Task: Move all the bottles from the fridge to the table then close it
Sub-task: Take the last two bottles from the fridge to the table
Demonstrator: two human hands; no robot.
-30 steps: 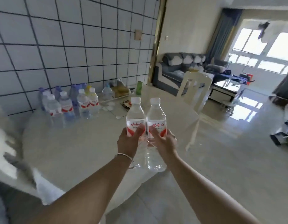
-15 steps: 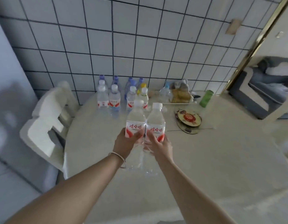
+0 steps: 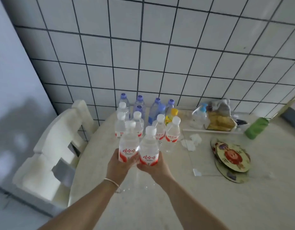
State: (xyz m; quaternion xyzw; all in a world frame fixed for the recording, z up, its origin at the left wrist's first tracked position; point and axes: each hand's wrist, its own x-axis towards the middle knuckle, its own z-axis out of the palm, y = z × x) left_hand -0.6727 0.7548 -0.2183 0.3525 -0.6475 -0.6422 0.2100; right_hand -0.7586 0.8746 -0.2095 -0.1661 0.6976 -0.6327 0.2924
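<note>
Compared with half a second ago, the view has closed in on the round table (image 3: pixel 176 205): the cluster of bottles by the tiled wall (image 3: pixel 160 55) now stands just beyond the two held bottles, where a stretch of bare tabletop separated them before, and the sofa at the right has dropped out of sight.

At the far left a white chair (image 3: pixel 49 146) sits tucked against the table's edge. The left hand (image 3: pixel 117 166), a thin bracelet (image 3: pixel 112 181) on its wrist, wraps around the lower body of the left water bottle (image 3: pixel 128 143). Pressed against it, the right water bottle (image 3: pixel 149 147) is gripped the same way by the right hand (image 3: pixel 154 168). Both bottles are over the table, near its left side, long axes near vertical, white caps up and tipped slightly away toward the wall, red-and-white labels facing the camera.

Just behind them stand the white-capped bottles (image 3: pixel 172 130), then the blue-capped bottles (image 3: pixel 155 107) and a yellow-capped bottle (image 3: pixel 171 116). Further right lie a bag of food (image 3: pixel 219 120), a green cup (image 3: pixel 256 127) and round coasters (image 3: pixel 231 158).
</note>
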